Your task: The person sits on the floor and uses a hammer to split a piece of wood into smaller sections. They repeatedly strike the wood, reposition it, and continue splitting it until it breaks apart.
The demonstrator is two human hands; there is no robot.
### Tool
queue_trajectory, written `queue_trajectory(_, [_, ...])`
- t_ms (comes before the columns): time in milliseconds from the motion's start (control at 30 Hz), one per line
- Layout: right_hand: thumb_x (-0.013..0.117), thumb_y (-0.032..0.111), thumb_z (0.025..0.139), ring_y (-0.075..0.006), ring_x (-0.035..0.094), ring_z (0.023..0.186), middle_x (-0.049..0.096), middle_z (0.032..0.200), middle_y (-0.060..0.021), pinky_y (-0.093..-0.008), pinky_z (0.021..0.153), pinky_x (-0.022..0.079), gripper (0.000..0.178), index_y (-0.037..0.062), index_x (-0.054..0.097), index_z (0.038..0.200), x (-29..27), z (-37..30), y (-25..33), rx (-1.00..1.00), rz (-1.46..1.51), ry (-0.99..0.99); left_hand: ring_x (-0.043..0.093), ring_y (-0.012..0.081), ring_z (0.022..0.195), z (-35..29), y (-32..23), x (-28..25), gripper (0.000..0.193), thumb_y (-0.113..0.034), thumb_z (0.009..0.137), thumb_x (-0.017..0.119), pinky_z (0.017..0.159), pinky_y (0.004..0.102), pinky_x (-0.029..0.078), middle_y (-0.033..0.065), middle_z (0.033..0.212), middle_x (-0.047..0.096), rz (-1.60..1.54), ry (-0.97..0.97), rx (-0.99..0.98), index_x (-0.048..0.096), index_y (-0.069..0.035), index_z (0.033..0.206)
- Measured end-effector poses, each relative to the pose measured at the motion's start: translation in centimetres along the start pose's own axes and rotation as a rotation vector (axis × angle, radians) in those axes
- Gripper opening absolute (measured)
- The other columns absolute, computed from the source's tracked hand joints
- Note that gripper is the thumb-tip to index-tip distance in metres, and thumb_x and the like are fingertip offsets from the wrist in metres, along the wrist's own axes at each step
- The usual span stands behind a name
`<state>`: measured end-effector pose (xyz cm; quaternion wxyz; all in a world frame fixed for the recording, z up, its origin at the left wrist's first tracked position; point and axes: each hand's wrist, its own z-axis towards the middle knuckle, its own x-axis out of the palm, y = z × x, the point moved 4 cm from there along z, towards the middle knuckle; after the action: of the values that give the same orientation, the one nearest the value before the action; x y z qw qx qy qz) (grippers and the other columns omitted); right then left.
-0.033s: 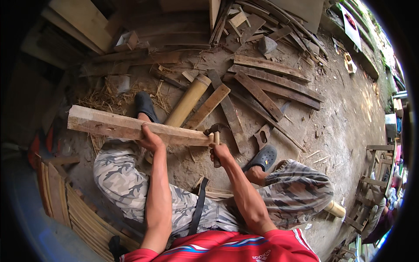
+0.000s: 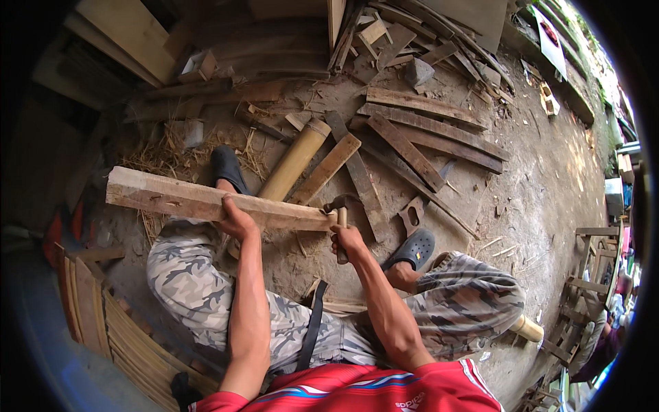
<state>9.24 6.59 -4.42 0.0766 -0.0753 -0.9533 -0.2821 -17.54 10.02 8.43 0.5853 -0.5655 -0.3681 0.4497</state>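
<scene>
Gripping a thick wooden beam (image 2: 165, 197) left of the frame's centre, the left hand (image 2: 235, 218) has its fingers clamped on it. Near centre, the right hand's (image 2: 348, 240) fingers close around a hammer (image 2: 342, 217) — its head at the beam's right end, contact unclear. Bare ground bears a handsaw (image 2: 417, 202) right of centre — and a bamboo pole (image 2: 294, 163) above centre.

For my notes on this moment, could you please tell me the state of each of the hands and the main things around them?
Left hand: closed on the wooden beam
Right hand: closed around the hammer
Wooden beam: held crosswise
Hammer: held, head at the beam's right end
Handsaw: lying on the ground
Bamboo pole: lying down
Dark clogs: worn
</scene>
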Motion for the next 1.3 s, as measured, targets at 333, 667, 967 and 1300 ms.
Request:
queue_trajectory(333, [0.058, 0.021, 0.092, -0.0179, 0.05, 0.04, 0.047, 0.059, -0.0051, -0.0336, 0.035, 0.044, 0.022, 0.004, 0.044, 0.091, -4.0, -4.0, 2.6, -0.287, 0.315, -0.392, 0.065, 0.0326, 0.101, 0.8, -0.6, 1.5, 0.055, -0.032, 0.086, 0.067, 0.087, 0.0391, 0.049, 0.0256, 0.11, 0.065, 0.2, -0.069, 0.209, 0.056, 0.014, 0.113])
queue_trajectory(667, [0.056, 0.026, 0.094, -0.0177, 0.051, 0.048, 0.048, 0.064, -0.0042, -0.0341, 0.042, 0.046, 0.021, 0.0078, 0.045, 0.095, -2.9, -2.1, 0.2, -0.064, 0.501, -0.219, 0.066, 0.0328, 0.097, -1.2, -4.0, 2.7, 0.045, -0.027, 0.087, 0.067, 0.082, 0.0401, 0.051, 0.0253, 0.107, 0.065, 0.126, -0.118, 0.162, 0.058, 0.013, 0.105])
queue_trajectory(967, [0.056, 0.023, 0.093, -0.0157, 0.051, 0.046, 0.05, 0.064, -0.0044, -0.0323, 0.039, 0.045, 0.021, 0.0034, 0.049, 0.094, 0.3, -1.7, 1.2, -0.008, 0.274, -0.046, 0.066, 0.0282, 0.088, -1.5, -4.3, 3.6, 0.036, -0.021, 0.089, 0.066, 0.076, 0.038, 0.05, 0.0225, 0.104, 0.066, 0.119, 0.066, 0.271, 0.059, 0.013, 0.097])
queue_trajectory(1300, [0.06, 0.024, 0.092, -0.0181, 0.052, 0.041, 0.051, 0.062, -0.0056, -0.0333, 0.037, 0.045, 0.025, 0.002, 0.05, 0.09, -11.0, -4.9, 6.2, -0.301, 0.268, -0.414, 0.059, 0.0251, 0.107, -1.9, -4.8, 4.4, 0.062, -0.036, 0.077, 0.079, 0.092, 0.0394, 0.049, 0.0148, 0.122, 0.061, -0.287, -0.065, -0.317, 0.058, 0.007, 0.116])
